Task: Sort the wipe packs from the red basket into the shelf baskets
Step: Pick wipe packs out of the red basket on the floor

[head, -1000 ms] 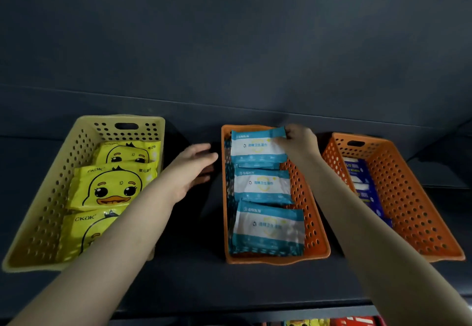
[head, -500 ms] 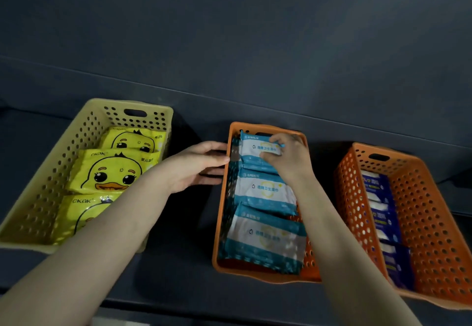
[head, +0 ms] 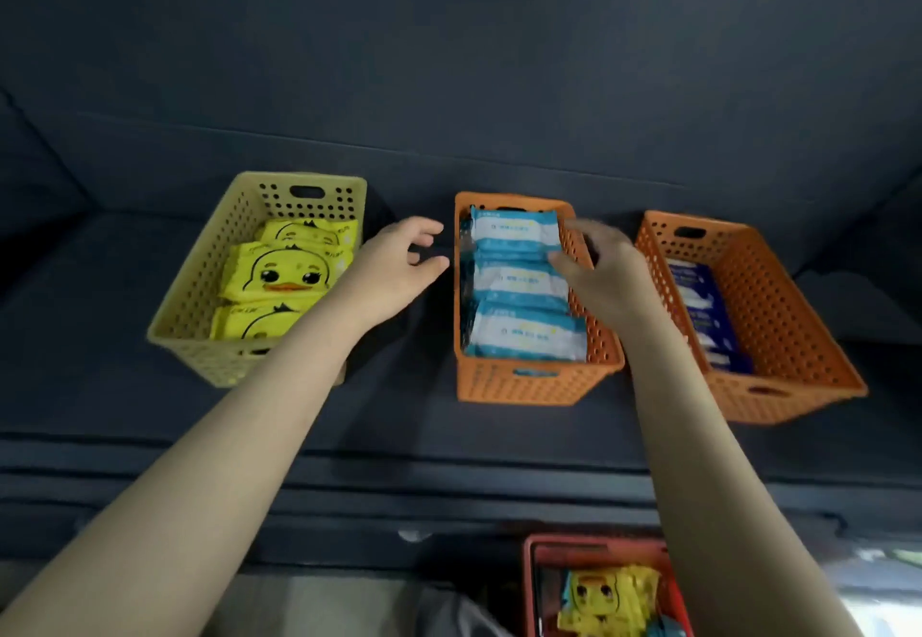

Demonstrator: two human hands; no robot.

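One yellow basket (head: 204,277), two orange baskets (head: 519,387).
Three duck packs (head: 279,272) lie in the yellow, three teal packs (head: 519,282) in the middle orange; left hand (head: 394,267) and right hand (head: 608,277) are loosely open, empty.

A dark blue-grey shelf (head: 424,417) with a ridged front edge (head: 349,481) sits under a matching back panel (head: 449,62), above a pale surface (head: 319,606)
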